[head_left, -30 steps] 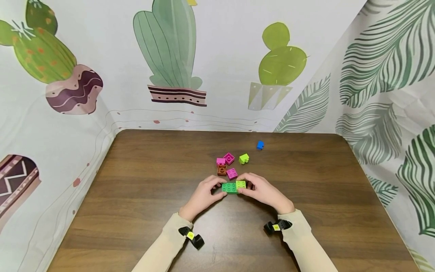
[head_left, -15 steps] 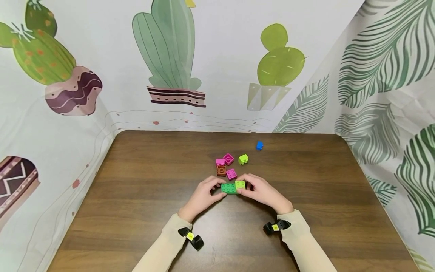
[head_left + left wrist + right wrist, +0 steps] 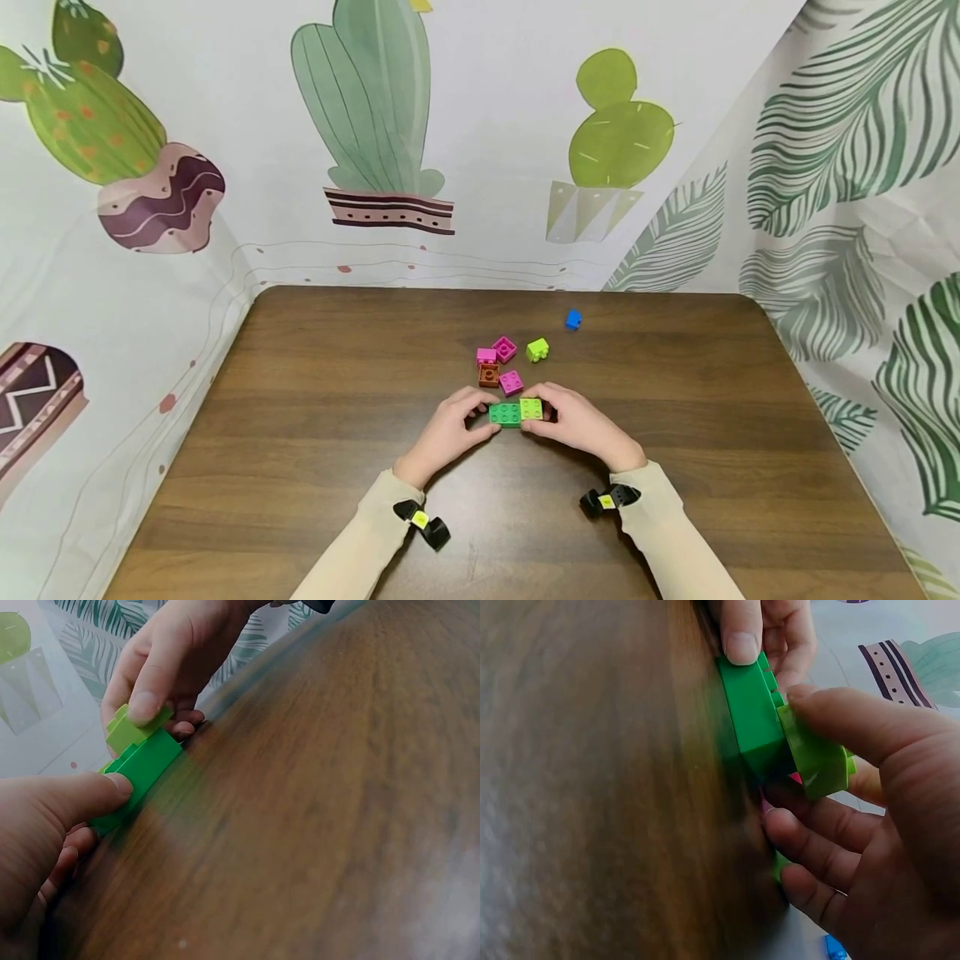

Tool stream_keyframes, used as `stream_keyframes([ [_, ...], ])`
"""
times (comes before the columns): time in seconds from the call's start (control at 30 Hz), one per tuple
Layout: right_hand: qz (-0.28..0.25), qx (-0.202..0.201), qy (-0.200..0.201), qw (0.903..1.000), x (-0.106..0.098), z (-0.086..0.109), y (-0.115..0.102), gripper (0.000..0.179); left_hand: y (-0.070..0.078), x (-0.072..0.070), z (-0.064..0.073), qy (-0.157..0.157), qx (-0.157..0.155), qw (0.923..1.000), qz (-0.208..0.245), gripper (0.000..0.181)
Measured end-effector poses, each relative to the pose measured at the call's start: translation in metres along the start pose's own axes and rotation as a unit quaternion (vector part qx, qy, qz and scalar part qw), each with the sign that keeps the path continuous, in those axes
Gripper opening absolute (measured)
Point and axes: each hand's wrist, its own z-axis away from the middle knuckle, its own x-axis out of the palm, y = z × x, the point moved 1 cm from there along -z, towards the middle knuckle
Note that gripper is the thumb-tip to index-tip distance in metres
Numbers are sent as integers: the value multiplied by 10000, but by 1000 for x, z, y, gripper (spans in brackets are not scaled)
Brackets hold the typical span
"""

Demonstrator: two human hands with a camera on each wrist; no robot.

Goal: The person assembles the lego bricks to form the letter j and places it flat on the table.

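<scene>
A long green toy brick (image 3: 504,415) lies on the table in front of the person. My left hand (image 3: 448,429) pinches its left end between thumb and fingers. With thumb and fingers, my right hand (image 3: 581,423) pinches a square lime brick (image 3: 531,408) over the green brick's right end. In the right wrist view the lime brick (image 3: 815,754) sits at the studded top of the green brick (image 3: 754,712), sticking out past its end and slightly tilted. The left wrist view shows my right thumb on the lime brick (image 3: 126,733).
Behind the hands lie a brown brick (image 3: 489,376) and several magenta bricks (image 3: 512,382). Another lime brick (image 3: 537,350) lies on its side farther back. A small blue brick (image 3: 573,320) is near the far edge of the wooden table (image 3: 337,358), with a printed cloth behind.
The right thumb has shifted slightly to the left and down on the lime brick, showing more of its top. The left hand and green brick stay in place.
</scene>
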Motion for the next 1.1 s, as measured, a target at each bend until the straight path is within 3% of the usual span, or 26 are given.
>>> stream_keyframes([
  [0.33, 228, 73, 55, 9997, 2, -1, -3, 36, 0, -1, -1, -58, -119, 9999, 25, 32],
  [1.1, 373, 82, 62, 9993, 4, 0, -3, 33, -1, 2, 1, 13, -43, 10000, -15, 33],
])
